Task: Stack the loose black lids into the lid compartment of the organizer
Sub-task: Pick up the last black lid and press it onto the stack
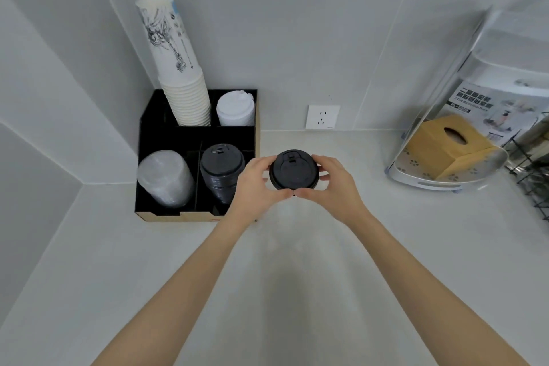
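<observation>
A black lid (294, 170) is held above the white counter, just right of the black organizer (154, 140). My left hand (257, 180) grips its left edge and my right hand (331, 180) grips its right edge. Whether it is one lid or a small stack, I cannot tell. Inside the organizer's front right compartment a stack of black lids (221, 174) leans, close to my left hand.
The organizer also holds clear lids (165, 177) front left, a tall stack of paper cups (181, 74) and white lids (236, 108) at the back. A wall socket (323, 116) is behind. A rack with a wooden tissue box (448, 145) stands at the right.
</observation>
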A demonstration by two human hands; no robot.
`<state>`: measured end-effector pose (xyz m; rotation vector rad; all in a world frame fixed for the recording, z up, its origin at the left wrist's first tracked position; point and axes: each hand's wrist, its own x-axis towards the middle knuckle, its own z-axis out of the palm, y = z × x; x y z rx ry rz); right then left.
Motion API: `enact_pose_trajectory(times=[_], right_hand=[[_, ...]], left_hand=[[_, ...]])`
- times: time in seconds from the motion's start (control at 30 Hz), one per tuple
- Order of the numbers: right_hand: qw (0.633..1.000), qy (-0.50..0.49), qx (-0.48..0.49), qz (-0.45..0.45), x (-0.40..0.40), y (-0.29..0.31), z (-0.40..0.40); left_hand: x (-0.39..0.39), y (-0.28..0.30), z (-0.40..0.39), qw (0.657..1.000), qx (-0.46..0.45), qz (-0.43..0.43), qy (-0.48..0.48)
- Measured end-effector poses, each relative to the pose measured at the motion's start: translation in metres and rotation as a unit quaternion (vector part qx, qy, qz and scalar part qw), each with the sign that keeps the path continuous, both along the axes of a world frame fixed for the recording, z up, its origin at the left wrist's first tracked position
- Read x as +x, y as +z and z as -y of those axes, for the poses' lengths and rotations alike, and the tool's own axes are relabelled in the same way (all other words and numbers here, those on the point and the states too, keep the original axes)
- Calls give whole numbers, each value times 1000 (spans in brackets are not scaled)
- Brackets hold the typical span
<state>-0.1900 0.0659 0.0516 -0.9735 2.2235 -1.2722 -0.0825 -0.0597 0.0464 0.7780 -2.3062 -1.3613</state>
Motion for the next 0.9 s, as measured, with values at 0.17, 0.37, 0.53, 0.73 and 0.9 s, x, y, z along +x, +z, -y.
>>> enact_pose_trajectory(times=[0.17, 0.37, 0.53, 0.73, 0.9], right_hand=[[998, 33, -33, -36, 19, 26, 29], [994, 73, -61, -60, 40, 48, 68], [993, 80, -80, -45, 51, 58, 98], [996, 69, -63, -3, 54, 52, 121], [997, 65, -33, 15, 56, 36, 131]], left_hand=[[29, 30, 27, 999, -31, -32, 16], [62, 51, 63, 996, -23, -75, 45], [74, 57, 89, 993, -13, -97, 70], [75, 47, 109, 991, 34, -102, 80], [76, 28, 119, 993, 33, -70, 85]])
